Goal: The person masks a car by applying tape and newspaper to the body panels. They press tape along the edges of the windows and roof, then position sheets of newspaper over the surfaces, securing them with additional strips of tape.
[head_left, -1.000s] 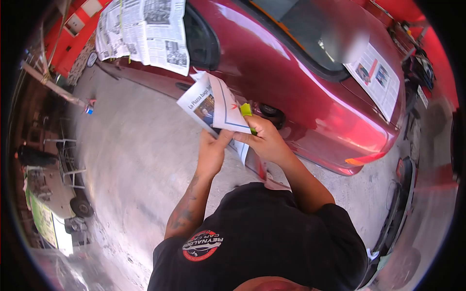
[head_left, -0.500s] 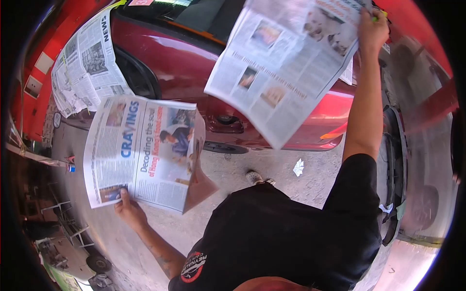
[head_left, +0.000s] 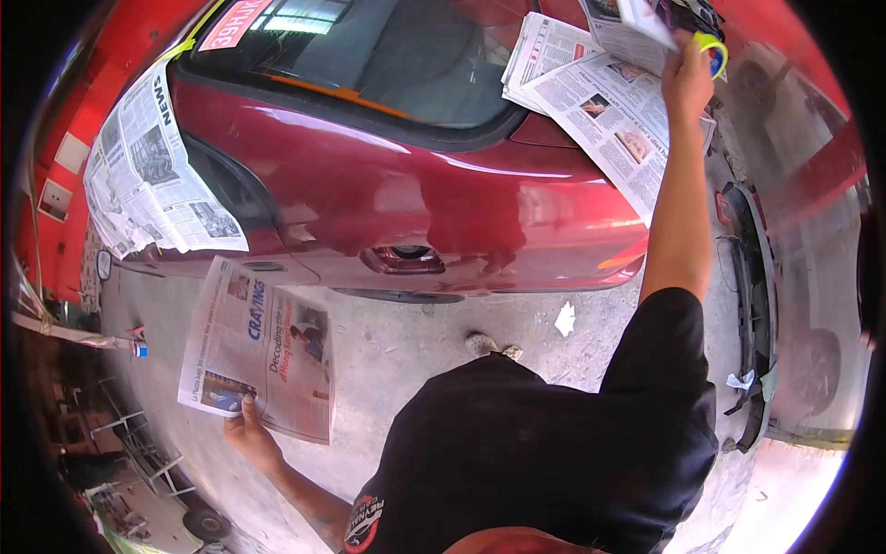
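Note:
A newspaper sheet (head_left: 281,355) with a "CRAVINGS" heading hangs over the floor, pinched at its lower corner by my left hand (head_left: 251,436). At the upper right, my right hand (head_left: 689,85) has its fingers curled, with a yellow-green tape roll (head_left: 711,55) at them. Under that hand another newspaper sheet (head_left: 614,120) lies over the car's rear corner. A folded, blurred newspaper (head_left: 637,26) is just beyond the fingers; whether they also grip it is hard to see. The dark red car (head_left: 443,198) stands in front of me.
A taped-on newspaper (head_left: 157,171) covers part of the car's side at left. More newspapers (head_left: 544,57) lie on the rear. A detached bumper (head_left: 752,314) stands at right. White paper scrap (head_left: 565,319) lies on the concrete floor (head_left: 517,406). A metal frame (head_left: 138,434) is at lower left.
The sheet in my right hand has gone up and away onto the car's rear, uncovering the window and panel. My left hand's newspaper has dropped lower and turned slightly.

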Tool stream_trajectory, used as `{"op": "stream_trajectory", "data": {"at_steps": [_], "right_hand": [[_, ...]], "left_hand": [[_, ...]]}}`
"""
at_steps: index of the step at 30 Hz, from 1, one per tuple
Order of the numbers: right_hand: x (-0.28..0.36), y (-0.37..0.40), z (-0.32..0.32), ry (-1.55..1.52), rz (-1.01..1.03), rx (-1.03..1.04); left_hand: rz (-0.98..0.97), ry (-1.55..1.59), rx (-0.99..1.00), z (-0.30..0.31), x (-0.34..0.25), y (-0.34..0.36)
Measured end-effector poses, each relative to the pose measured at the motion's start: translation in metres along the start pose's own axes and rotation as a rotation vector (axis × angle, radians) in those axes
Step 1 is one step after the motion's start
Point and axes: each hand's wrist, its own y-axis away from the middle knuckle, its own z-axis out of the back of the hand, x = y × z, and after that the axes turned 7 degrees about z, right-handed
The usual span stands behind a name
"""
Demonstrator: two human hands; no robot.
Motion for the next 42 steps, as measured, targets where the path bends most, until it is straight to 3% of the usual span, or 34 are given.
{"op": "stream_trajectory", "data": {"at_steps": [5,7,11,16,20,23,26,27,28,31,33,35,36,37,38,39,42], "right_hand": [[0.015,0.062,0.001,-0.2,0.105,0.123],[0.018,0.091,0.002,-0.187,0.057,0.259],[0.054,0.107,0.027,-0.445,0.022,0.439],[0.076,0.121,0.052,-0.341,0.059,0.615],[0.07,0.144,0.031,-0.343,0.04,0.591],[0.058,0.128,-0.005,-0.315,-0.032,0.727],[0.047,0.107,-0.033,-0.453,0.053,0.868],[0.057,0.091,-0.026,-0.607,-0.114,0.97],[0.062,0.089,-0.03,-0.772,-0.165,0.867],[0.12,0.074,0.0,-0.678,-0.094,0.396],[0.176,0.09,0.022,-0.722,-0.431,0.479],[0.247,0.121,0.039,-1.217,-0.295,0.312],[0.276,0.121,0.056,-1.068,-0.06,0.384],[0.296,0.134,0.06,-1.166,-0.162,0.617],[0.314,0.143,0.061,-1.283,-0.184,0.652],[0.325,0.149,0.064,-1.309,-0.252,0.827],[0.345,0.165,0.065,-1.647,-0.248,0.952]], "left_hand": [[-0.002,0.002,0.116,-0.002,0.007,0.003],[-0.004,-0.054,0.146,-0.002,0.001,0.007],[-0.019,-0.09,0.21,-0.006,-0.014,0.009],[-0.016,-0.074,0.213,-0.006,-0.015,0.014],[-0.053,-0.023,0.251,-0.011,-0.017,0.019],[-0.079,-0.011,0.332,-0.013,-0.035,0.017],[-0.124,-0.073,0.372,-0.013,-0.049,0.012],[-0.103,-0.107,0.379,-0.016,-0.058,0.013],[-0.133,-0.076,0.377,-0.017,-0.063,0.011],[-0.054,-0.028,0.346,-0.017,-0.08,0.016],[-0.025,-0.004,0.378,-0.009,-0.092,0.02],[-0.05,-0.034,0.434,0.004,-0.096,0.024],[-0.016,0.02,0.479,0.012,-0.1,0.027],[-0.026,0.047,0.472,0.018,-0.099,0.029],[-0.04,0.076,0.462,0.025,-0.097,0.032],[-0.049,0.106,0.452,0.033,-0.095,0.037],[-0.062,0.15,0.401,0.051,-0.088,0.045]]}}
